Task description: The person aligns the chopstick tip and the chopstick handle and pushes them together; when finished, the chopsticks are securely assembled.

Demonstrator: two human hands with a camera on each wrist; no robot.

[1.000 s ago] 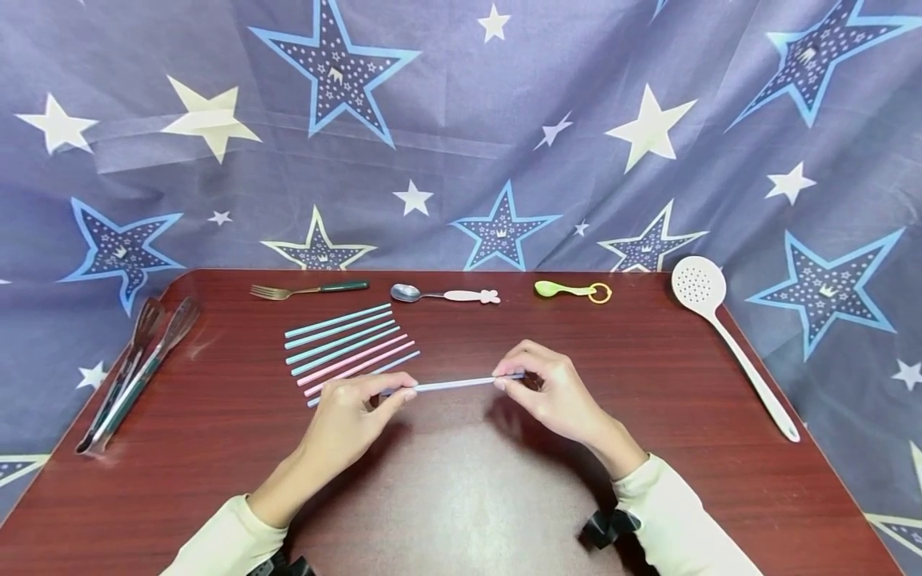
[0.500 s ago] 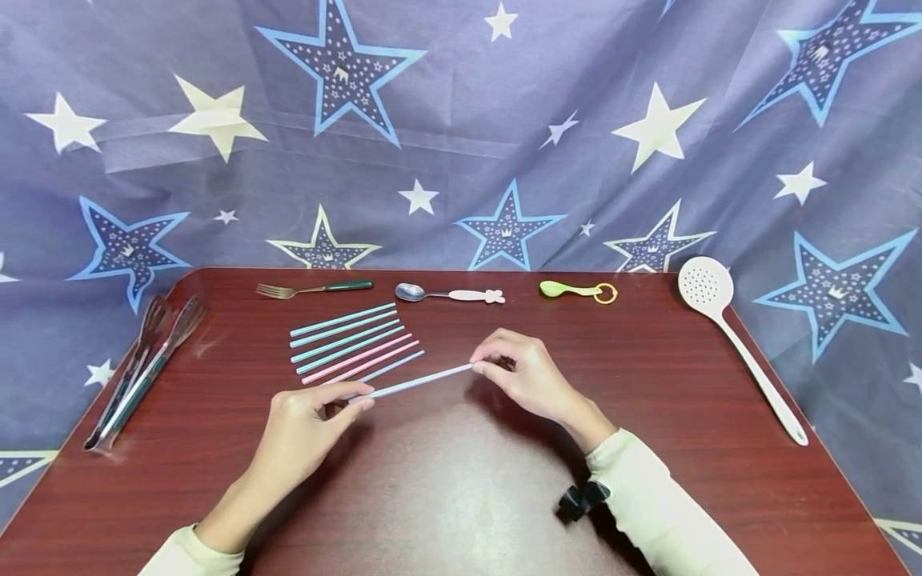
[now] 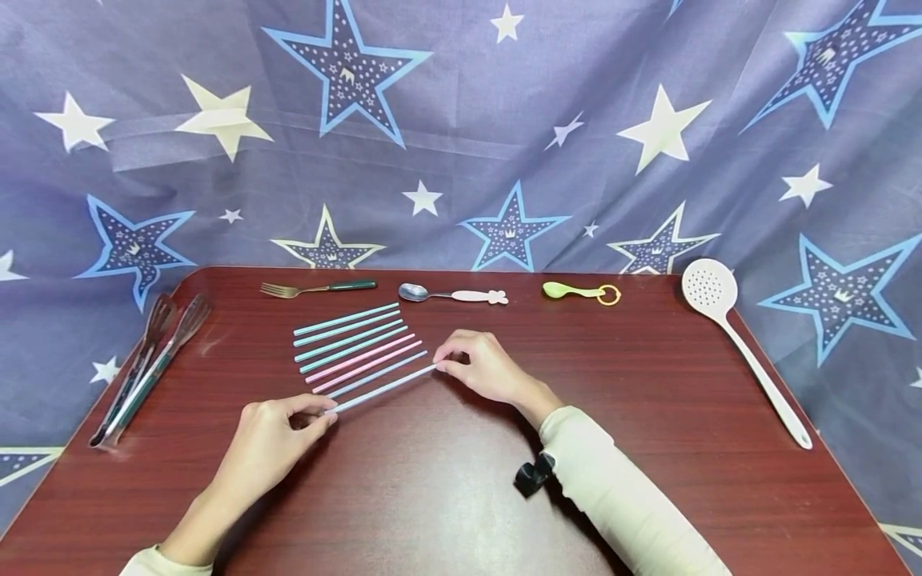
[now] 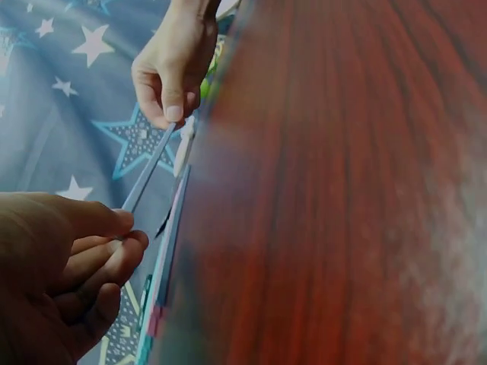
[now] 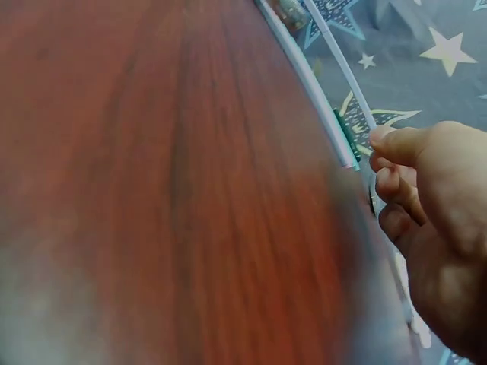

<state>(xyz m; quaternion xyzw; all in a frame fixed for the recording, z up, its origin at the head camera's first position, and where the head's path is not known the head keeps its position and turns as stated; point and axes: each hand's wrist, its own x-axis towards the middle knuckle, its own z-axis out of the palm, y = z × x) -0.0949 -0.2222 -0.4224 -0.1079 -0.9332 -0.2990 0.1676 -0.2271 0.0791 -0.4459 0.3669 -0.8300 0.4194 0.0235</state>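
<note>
A pale blue drinking straw spans the gap between my two hands, and the wrist views show it a little above the table. My left hand pinches its near-left end between thumb and fingers. At the far-right end, my right hand pinches it with thumb and fingertips. Just beyond lies a slanted row of straws: several teal straws, two pink straws and a blue straw closest to the held one. The held straw runs roughly parallel to them.
Along the back edge lie a fork, a spoon with a white handle and a small green spoon with a yellow ring. Metal tongs lie at the left edge, a white skimmer at the right. A starred cloth hangs behind.
Both hands have moved left with the straw, bringing it beside the row. The straw has gone from nearly level in view to slanting up to the right. The row appears unmoved.
</note>
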